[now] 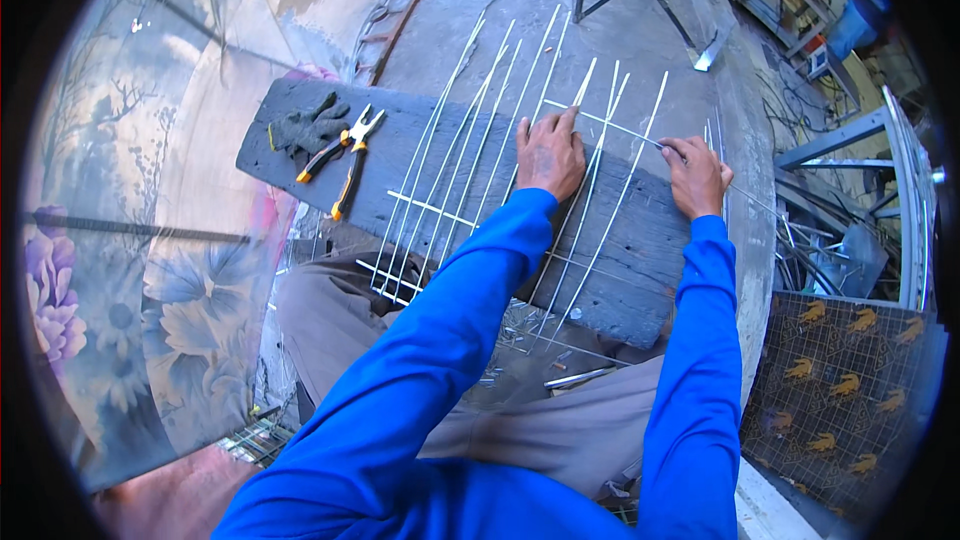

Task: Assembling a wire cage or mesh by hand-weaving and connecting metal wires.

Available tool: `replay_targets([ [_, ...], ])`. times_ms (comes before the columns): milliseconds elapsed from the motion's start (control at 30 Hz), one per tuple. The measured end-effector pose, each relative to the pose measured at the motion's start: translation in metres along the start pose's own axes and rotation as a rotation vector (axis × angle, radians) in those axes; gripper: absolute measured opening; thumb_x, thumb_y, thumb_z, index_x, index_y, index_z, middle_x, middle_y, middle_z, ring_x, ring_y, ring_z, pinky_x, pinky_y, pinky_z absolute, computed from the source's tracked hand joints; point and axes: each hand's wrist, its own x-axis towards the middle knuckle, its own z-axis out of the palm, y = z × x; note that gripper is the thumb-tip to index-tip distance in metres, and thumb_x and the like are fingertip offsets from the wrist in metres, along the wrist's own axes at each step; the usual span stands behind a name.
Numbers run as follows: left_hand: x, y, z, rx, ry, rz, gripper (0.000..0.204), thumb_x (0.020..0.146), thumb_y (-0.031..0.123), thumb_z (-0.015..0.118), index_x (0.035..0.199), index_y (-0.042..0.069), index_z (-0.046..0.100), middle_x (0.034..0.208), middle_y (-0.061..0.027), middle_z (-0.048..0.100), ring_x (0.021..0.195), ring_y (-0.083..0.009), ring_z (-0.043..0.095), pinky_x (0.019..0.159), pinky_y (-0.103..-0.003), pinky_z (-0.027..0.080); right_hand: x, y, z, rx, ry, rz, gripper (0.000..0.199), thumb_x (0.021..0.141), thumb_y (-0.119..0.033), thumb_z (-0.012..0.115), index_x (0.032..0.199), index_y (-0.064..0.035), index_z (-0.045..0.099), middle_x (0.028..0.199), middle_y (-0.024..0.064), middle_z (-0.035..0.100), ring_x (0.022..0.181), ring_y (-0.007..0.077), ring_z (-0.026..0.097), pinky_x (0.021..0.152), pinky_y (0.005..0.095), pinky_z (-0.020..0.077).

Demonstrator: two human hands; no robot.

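Crossing one lattice (440, 211) of thin pale strips on one dark board (400, 137), one cross strip (620, 127) is pinched by the right hand (697, 178); the left hand (552, 152), apart, bears on the lattice, its grip unclear. Leftward lie one pliers (355, 137), one dark glove (310, 128).

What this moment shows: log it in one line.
left hand: over lengthwise rods | right hand: pinching crosswise rod | pliers: on dark board, beside grey glove

From the person's head, a wide fisheye looks down at the nearby hands (551, 155).
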Motion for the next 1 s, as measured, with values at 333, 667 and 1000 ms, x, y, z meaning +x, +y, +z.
replay_targets([
  [333,0.045,-0.022,-0.037,-0.254,-0.215,0.182,0.042,0.097,0.030,0.062,0.131,0.006,0.066,0.126,-0.0273,0.065,0.122,-0.0423,0.061,0.108,-0.049,0.046,0.011,0.011,0.012,0.029,-0.081,0.050,0.022,0.100,-0.037,0.061,0.114,-0.0305,0.077,0.108,0.0046,0.070,0.109,0.0270,0.066,0.100,0.0480,0.0372],
  [667,0.077,-0.052,-0.086,-0.027,-0.261,0.158,0.030,0.095,0.025,0.063,0.119,0.009,0.073,0.119,-0.0208,0.069,0.114,-0.0386,0.064,0.102,-0.044,0.051,0.004,0.001,0.004,0.019,-0.081,0.080,0.029,0.099,-0.041,0.059,0.116,-0.0267,0.077,0.111,0.0048,0.072,0.112,0.0264,0.064,0.107,0.0479,0.0325],
  [1000,0.044,-0.059,-0.053,-0.108,0.008,0.201,0.032,0.097,0.007,0.053,0.129,0.007,0.060,0.123,-0.0251,0.061,0.117,-0.0424,0.059,0.103,-0.048,0.048,0.000,-0.002,0.008,-0.030,-0.027,0.081,0.030,0.101,-0.040,0.057,0.114,-0.0227,0.077,0.110,0.0034,0.072,0.110,0.0254,0.064,0.104,0.0446,0.0321],
])
